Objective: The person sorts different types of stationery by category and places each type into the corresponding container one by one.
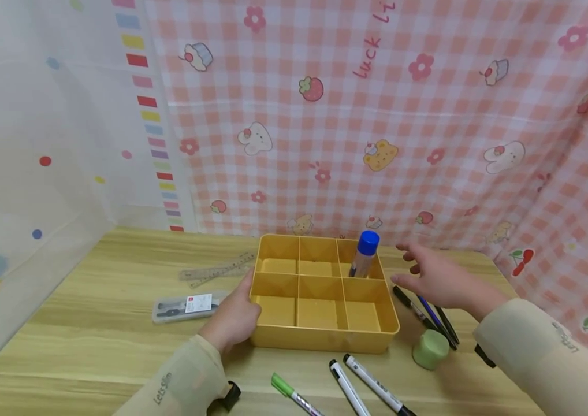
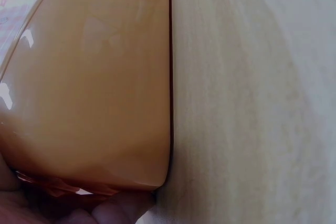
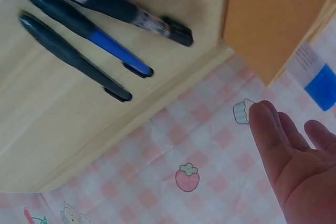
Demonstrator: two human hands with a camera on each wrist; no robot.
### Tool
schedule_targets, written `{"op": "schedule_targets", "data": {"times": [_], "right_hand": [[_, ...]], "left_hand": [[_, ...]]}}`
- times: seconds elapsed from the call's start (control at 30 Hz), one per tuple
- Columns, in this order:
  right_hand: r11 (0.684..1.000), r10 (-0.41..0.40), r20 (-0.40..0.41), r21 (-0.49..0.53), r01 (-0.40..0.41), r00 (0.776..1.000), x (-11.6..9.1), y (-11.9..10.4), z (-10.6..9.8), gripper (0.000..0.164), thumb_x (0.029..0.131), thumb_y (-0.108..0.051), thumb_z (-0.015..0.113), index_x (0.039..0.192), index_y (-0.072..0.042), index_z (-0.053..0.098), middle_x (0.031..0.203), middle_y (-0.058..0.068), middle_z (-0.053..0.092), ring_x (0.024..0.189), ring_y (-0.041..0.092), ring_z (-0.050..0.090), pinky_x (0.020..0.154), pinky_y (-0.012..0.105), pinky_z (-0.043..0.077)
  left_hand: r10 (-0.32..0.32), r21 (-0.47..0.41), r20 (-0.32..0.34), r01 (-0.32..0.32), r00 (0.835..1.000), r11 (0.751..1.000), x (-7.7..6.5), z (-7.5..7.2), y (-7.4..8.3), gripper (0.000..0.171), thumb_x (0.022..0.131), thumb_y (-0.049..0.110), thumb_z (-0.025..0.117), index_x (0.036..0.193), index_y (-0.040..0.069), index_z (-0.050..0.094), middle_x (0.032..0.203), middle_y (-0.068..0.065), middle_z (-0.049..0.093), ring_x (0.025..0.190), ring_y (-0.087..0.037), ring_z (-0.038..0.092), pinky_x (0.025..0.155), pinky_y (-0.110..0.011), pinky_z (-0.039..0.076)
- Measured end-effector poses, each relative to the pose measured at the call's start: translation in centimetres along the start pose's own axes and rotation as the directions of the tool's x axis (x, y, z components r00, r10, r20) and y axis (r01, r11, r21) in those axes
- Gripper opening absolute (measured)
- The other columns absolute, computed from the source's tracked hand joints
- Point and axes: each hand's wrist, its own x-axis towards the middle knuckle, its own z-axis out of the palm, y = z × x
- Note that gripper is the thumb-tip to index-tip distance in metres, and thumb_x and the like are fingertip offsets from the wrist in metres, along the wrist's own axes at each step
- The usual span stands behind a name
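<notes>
A yellow six-compartment organizer box [image 1: 320, 341] sits on the wooden table. My left hand [image 1: 234, 315] grips its left side near the front corner; in the left wrist view the box's smooth wall [image 2: 100, 87] fills much of the picture, with fingertips [image 2: 123, 205] at its end. Upright in the back right compartment stands a glue stick [image 1: 368, 245] with a blue cap. To the right of the box, my right hand [image 1: 436, 277] is held in the air with relaxed fingers and nothing in them. The right wrist view shows its fingertips apart from the glue stick [image 3: 320, 85].
Several dark pens [image 1: 436, 318] lie right of the box, beside a small green cylinder [image 1: 431, 349]. In front are a green-capped marker [image 1: 294, 393] and two white markers [image 1: 372, 384]. Clear rulers [image 1: 218, 270] and a compass case [image 1: 185, 306] lie left. A checked cloth [image 1: 325, 115] hangs behind.
</notes>
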Motion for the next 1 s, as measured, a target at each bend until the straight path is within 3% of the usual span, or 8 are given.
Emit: {"op": "schedule_targets", "data": {"times": [0.43,0.6,1.0], "right_hand": [[0.993,-0.052,0.034,-0.101,0.055,0.998,-3.1,1.8,2.5,0.079,0.098,-0.049,0.070,0.150,0.005,0.047,0.140,0.029,0.061,0.121,0.041,0.065,0.100,0.062,0.055],[0.989,-0.072,0.047,-0.125,0.078,0.996,-4.0,2.5,3.2,0.075,0.096,-0.048,0.073,0.144,0.006,0.051,0.136,0.030,0.064,0.123,0.045,0.065,0.103,0.064,0.053],[0.989,0.016,0.136,-0.145,0.004,0.991,-5.1,3.1,5.0,0.079,0.082,-0.042,0.088,0.140,0.001,0.056,0.132,0.022,0.068,0.122,0.041,0.065,0.105,0.065,0.051]], "left_hand": [[-0.008,0.000,0.012,0.008,1.000,1.000,-0.1,-0.2,0.0,0.084,0.098,0.001,0.043,0.171,0.030,0.013,0.173,-0.014,0.029,0.154,-0.043,0.036,0.124,-0.071,0.025],[-0.003,-0.003,0.015,0.003,1.000,1.000,0.0,-0.1,0.1,0.084,0.098,0.000,0.043,0.171,0.029,0.014,0.173,-0.014,0.030,0.154,-0.043,0.037,0.124,-0.071,0.025],[0.018,-0.026,0.018,-0.018,1.000,1.000,0.0,-0.1,-0.1,0.084,0.097,-0.001,0.043,0.171,0.030,0.016,0.172,-0.014,0.033,0.150,-0.041,0.042,0.124,-0.070,0.027]]}}
